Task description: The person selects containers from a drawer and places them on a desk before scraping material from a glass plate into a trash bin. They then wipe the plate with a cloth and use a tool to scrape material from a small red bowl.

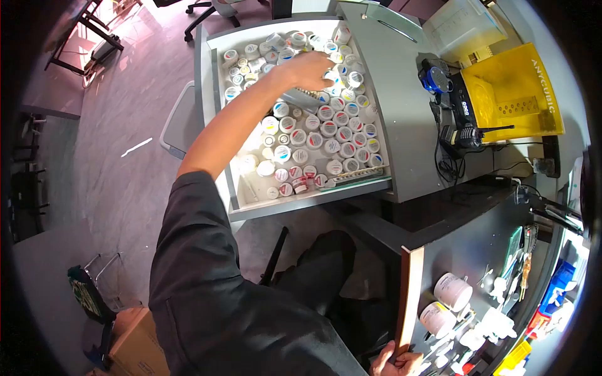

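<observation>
A marble-look floor surrounds an open grey drawer (248,203) packed with small white jars (332,131). The left hand (308,70) reaches over the jars near the drawer's far end, fingers curled down among them; whether they grip one is unclear. Nearer than the drawer, the right hand (396,363) clasps the tabletop (411,282) edge.

White jars (326,128); grey drawer (376,100); yellow cover (514,88).

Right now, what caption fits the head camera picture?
Left hand reaching into an open drawer of small white jars, right hand gripping the desk edge.
</observation>
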A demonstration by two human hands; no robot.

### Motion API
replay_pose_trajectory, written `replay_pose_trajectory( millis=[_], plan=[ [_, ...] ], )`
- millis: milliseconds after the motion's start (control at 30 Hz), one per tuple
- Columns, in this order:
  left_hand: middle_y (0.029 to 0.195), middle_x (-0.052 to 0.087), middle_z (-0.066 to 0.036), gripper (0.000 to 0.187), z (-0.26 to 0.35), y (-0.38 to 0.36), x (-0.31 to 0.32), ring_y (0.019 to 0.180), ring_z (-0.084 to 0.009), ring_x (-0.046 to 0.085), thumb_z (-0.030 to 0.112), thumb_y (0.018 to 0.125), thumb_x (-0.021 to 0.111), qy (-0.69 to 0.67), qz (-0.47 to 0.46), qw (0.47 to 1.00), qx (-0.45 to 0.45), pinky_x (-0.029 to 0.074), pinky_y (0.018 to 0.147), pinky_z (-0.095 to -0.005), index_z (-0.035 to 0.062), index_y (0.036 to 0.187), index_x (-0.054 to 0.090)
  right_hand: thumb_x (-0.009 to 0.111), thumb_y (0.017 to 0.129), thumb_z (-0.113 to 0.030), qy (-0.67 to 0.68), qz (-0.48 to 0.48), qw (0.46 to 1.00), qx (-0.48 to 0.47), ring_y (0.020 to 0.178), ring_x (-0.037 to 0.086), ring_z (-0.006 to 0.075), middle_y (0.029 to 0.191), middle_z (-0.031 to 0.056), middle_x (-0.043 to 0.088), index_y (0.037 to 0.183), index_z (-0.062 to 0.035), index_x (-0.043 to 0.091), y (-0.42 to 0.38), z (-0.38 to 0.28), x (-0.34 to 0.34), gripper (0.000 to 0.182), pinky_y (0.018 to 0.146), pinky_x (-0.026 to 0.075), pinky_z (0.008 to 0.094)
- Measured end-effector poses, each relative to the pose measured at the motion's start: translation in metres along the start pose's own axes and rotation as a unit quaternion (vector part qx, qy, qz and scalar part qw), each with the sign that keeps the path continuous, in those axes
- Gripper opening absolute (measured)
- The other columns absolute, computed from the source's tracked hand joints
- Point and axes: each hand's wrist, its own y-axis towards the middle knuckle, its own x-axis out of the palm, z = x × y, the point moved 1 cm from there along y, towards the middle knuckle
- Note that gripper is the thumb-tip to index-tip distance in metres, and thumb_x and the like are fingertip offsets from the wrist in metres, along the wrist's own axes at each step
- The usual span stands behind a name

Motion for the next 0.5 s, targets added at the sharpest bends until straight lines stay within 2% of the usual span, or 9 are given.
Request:
replay_pose_trajectory(
  millis=[33, 100, 133, 167, 267, 367, 433, 500],
  plan=[
    [0.128, 0.063, -0.023, 0.055, -0.009, -0.022, -0.006, 0.117, -0.0388, 0.061, 0.036, 0.092, 0.066, -0.021, 0.051, 0.998, 0.011, 0.049, 0.100, -0.0461, -0.0021, 0.132, 0.060, 0.080, 0.086, -0.019, 0.004, 0.004, 1.000, 0.010, 0.043, 0.036, 0.0138, 0.052, 0.0016, 0.037, 0.072, -0.0092, 0.038, -0.002, 0.000, -0.001, 0.046, 0.044, 0.028, 0.0285],
    [0.114, 0.068, -0.022, 0.045, -0.008, -0.069, -0.022, 0.100, -0.0381, 0.067, 0.028, 0.090, 0.069, -0.009, 0.101, 0.994, -0.040, 0.053, 0.091, -0.0445, 0.0014, 0.126, 0.065, 0.080, 0.086, -0.020, 0.012, 0.013, 0.999, 0.028, 0.043, 0.037, 0.0133, 0.052, 0.0020, 0.036, 0.071, -0.0093, 0.038, -0.003, 0.000, 0.001, 0.046, 0.043, 0.028, 0.0273],
    [0.107, 0.070, -0.021, 0.036, -0.013, -0.089, -0.021, 0.094, -0.0371, 0.068, 0.020, 0.089, 0.068, -0.035, 0.119, 0.991, -0.043, 0.054, 0.085, -0.0435, 0.0021, 0.119, 0.068, 0.079, 0.087, -0.022, 0.031, 0.066, 0.997, -0.009, 0.043, 0.037, 0.0128, 0.053, 0.0022, 0.036, 0.072, -0.0094, 0.039, 0.001, -0.001, 0.006, 0.045, 0.042, 0.028, 0.0257],
    [0.099, 0.071, -0.021, 0.028, -0.021, -0.107, -0.017, 0.088, -0.0362, 0.069, 0.012, 0.087, 0.067, -0.062, 0.139, 0.987, -0.045, 0.054, 0.080, -0.0424, 0.0027, 0.113, 0.070, 0.080, 0.087, -0.022, 0.032, 0.069, 0.997, 0.001, 0.043, 0.038, 0.0127, 0.053, 0.0020, 0.036, 0.071, -0.0095, 0.039, 0.001, -0.002, 0.006, 0.045, 0.042, 0.028, 0.0258],
    [0.085, 0.070, -0.022, 0.027, -0.035, -0.153, -0.005, 0.083, -0.0384, 0.069, 0.003, 0.080, 0.060, -0.113, 0.154, 0.973, -0.129, 0.054, 0.075, -0.0437, 0.0020, 0.104, 0.073, 0.080, 0.086, -0.019, 0.041, 0.069, 0.996, 0.023, 0.043, 0.038, 0.0123, 0.053, 0.0016, 0.036, 0.071, -0.0098, 0.039, 0.000, -0.005, 0.005, 0.046, 0.042, 0.028, 0.0259],
    [0.085, 0.069, -0.020, 0.027, -0.037, -0.184, 0.007, 0.078, -0.0325, 0.069, -0.010, 0.075, 0.058, -0.121, 0.211, 0.957, -0.156, 0.053, 0.071, -0.0400, -0.0007, 0.096, 0.072, 0.081, 0.085, -0.017, 0.047, 0.063, 0.997, 0.014, 0.043, 0.038, 0.0115, 0.054, 0.0013, 0.037, 0.069, -0.0100, 0.038, 0.000, -0.004, 0.004, 0.046, 0.041, 0.028, 0.0256],
    [0.088, 0.070, -0.019, 0.027, -0.037, -0.192, 0.013, 0.079, -0.0328, 0.069, -0.011, 0.075, 0.059, -0.100, 0.197, 0.957, -0.185, 0.053, 0.072, -0.0406, -0.0003, 0.096, 0.072, 0.081, 0.085, -0.016, 0.031, 0.069, 0.997, -0.022, 0.042, 0.037, 0.0110, 0.054, 0.0011, 0.037, 0.068, -0.0102, 0.037, 0.004, -0.003, 0.004, 0.047, 0.041, 0.028, 0.0253],
    [0.090, 0.070, -0.019, 0.028, -0.031, -0.197, 0.016, 0.081, -0.0335, 0.069, -0.012, 0.075, 0.057, -0.083, 0.186, 0.953, -0.224, 0.054, 0.074, -0.0413, 0.0003, 0.096, 0.072, 0.082, 0.084, -0.017, 0.044, 0.068, 0.997, 0.009, 0.042, 0.037, 0.0109, 0.054, 0.0006, 0.037, 0.068, -0.0099, 0.038, 0.002, -0.005, 0.004, 0.048, 0.041, 0.027, 0.0249]
  ],
)
